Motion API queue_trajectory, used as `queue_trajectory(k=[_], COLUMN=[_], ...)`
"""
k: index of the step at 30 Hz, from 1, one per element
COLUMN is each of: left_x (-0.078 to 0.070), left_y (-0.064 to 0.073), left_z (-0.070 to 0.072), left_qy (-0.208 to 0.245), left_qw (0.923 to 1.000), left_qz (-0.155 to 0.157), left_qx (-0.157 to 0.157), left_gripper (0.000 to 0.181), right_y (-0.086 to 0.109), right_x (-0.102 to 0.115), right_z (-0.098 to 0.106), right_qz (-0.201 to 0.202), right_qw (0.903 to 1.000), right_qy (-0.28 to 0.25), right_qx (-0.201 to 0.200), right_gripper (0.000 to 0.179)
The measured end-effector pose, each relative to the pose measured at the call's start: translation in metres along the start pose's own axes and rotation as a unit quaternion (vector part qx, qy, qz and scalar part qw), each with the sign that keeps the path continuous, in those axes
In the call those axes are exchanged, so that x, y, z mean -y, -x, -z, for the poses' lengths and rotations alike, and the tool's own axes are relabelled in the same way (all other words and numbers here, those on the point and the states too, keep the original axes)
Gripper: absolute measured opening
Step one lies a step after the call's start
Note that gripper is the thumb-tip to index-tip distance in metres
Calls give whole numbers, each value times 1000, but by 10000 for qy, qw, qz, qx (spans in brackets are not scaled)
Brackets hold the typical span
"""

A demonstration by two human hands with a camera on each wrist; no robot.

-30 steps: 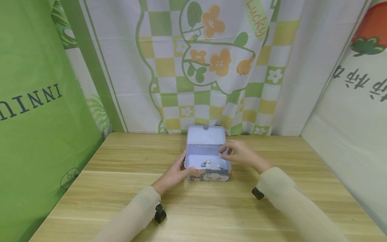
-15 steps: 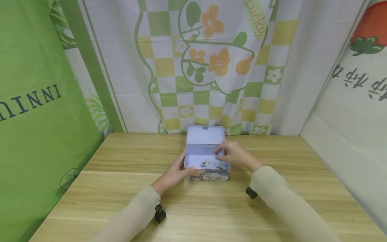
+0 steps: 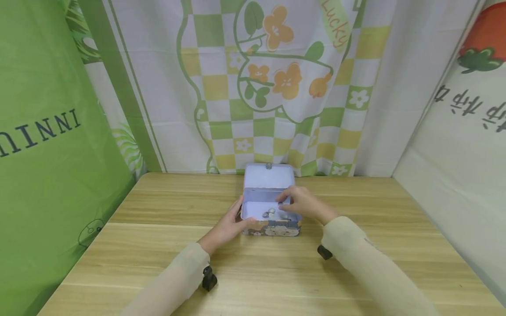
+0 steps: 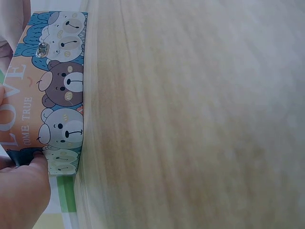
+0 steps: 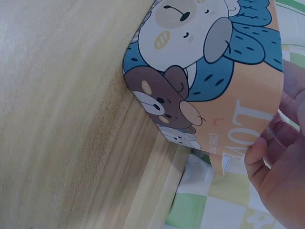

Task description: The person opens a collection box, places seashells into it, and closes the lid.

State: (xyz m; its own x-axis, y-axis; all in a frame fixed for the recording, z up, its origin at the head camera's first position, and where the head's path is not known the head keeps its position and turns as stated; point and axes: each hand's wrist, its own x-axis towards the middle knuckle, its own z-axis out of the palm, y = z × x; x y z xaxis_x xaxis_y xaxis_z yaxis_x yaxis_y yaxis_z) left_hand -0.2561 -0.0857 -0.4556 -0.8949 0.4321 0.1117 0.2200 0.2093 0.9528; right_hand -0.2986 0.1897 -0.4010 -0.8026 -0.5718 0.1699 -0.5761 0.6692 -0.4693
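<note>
A hinged tin box [image 3: 253, 228] printed with cartoon bears stands on the table, its lid [image 3: 269, 177] tipped back. Several small grey-white rounded pieces [image 3: 271, 211] lie on its pale lilac floor; their kind is too small to tell. My left hand [image 3: 229, 226] grips the box's left side, thumb over the front wall. My right hand [image 3: 306, 204] reaches over the right wall, thumb and index finger close together around what appears to be a small pale piece. In the right wrist view the box wall [image 5: 252, 90] hides the inside; some curled fingers [image 5: 257, 160] show beside it.
The box stands toward the back of the wooden table [image 3: 158, 206]. A checked, flowered curtain [image 3: 253, 127] hangs just behind the lid. Green cloth [image 3: 59, 175] borders the left, and white printed cloth [image 3: 454, 166] the right.
My right hand has moved left and slightly down, further over the box's inside. My left hand and the box have stayed in place.
</note>
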Motion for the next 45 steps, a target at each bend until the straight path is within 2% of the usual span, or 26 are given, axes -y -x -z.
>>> queue_trajectory(k=[8, 14, 21, 24, 30, 36, 41, 45], left_x=[0, 0, 1, 0, 0, 0, -4, -4], left_y=[-1, -1, -2, -1, -1, -3, -2, -6], left_z=[0, -1, 1, 2, 1, 2, 4, 8], left_qy=[33, 96, 26, 3, -135, -172, -323, -192], left_qw=[10000, 9999, 10000, 10000, 9997, 9997, 9987, 9990], left_qz=[42, 77, 54, 24, 183, 112, 309, 220], left_qx=[-4, -3, 44, 55, -70, -100, -244, -326], left_gripper=[90, 90, 94, 95, 93, 93, 88, 78], right_y=[3, 6, 10, 13, 20, 23, 25, 25], right_x=[-1, -1, -4, -9, -21, -31, -39, -46], right_z=[-3, -2, 2, 4, 5, 5, 5, 4], right_qz=[-204, -110, -24, 3, 77, 207, -73, -341], right_qw=[9995, 9993, 9995, 9987, 9932, 9876, 9871, 9862], right_qy=[-242, -348, -217, -263, -475, -525, -559, -622], right_qx=[5, -45, -246, -438, -1061, -1464, -1498, -1496], right_gripper=[23, 23, 20, 20, 22, 26, 27, 28])
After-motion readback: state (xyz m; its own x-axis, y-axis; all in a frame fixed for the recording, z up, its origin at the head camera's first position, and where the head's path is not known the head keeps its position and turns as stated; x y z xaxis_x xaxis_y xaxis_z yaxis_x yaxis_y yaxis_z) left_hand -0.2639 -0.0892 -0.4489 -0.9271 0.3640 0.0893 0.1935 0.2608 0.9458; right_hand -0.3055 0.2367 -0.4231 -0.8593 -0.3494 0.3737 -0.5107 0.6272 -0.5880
